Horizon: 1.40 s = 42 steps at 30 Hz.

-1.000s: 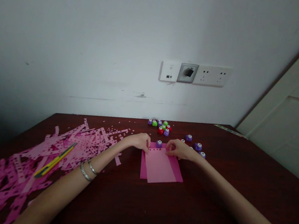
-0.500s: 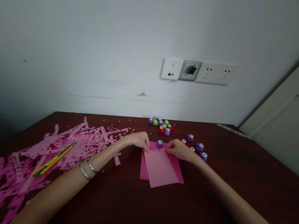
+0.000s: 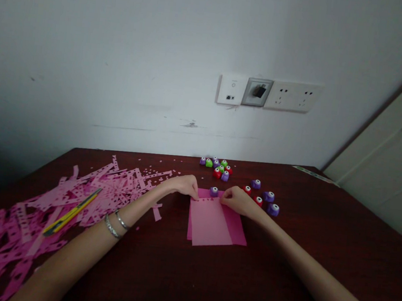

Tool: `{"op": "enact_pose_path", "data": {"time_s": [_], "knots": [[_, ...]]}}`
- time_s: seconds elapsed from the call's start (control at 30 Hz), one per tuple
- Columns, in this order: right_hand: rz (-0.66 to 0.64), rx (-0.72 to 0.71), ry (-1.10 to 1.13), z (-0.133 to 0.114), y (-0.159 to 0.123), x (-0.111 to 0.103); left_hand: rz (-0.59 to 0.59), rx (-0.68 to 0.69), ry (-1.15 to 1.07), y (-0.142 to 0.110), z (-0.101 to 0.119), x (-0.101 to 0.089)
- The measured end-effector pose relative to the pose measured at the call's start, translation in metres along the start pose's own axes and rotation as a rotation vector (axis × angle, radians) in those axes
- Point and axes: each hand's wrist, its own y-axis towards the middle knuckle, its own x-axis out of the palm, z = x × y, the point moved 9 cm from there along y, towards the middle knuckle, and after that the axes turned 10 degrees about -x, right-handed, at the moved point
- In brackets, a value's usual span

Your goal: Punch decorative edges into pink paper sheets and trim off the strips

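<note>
The light pink sheet overlaps a darker pink sheet at lower centre, its top corners pinched by the left hand and right hand. Pink paper strips heap at lower left.

The pale pink sheet looks like plain matt paper, pretty smooth, and the darker pink sheet under it has the same dull finish. Scraps are matt paper too. The little punches look like shiny hard plastic, and the yellow cutter has a plastic-looking body. Bracelets are silvery metal, one kinda textured. Bench is dark reddish wood or wood-look, low sheen. Wall: matt, scuffed.
</note>
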Motion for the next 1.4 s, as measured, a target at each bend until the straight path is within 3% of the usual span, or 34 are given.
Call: {"op": "enact_pose_path", "data": {"time_s": [0.7, 1.1, 1.4], "knots": [[-0.041, -0.034, 0.076, -0.002, 0.0, 0.0, 0.027, -0.026, -0.079, 0.007, -0.017, -0.012], [0.003, -0.038, 0.058, -0.006, -0.001, -0.018, 0.091, -0.054, -0.111, 0.009, -0.022, -0.015], [0.014, -0.05, 0.078, -0.005, 0.005, -0.02, 0.133, -0.017, -0.089, 0.008, -0.017, -0.02]]}}
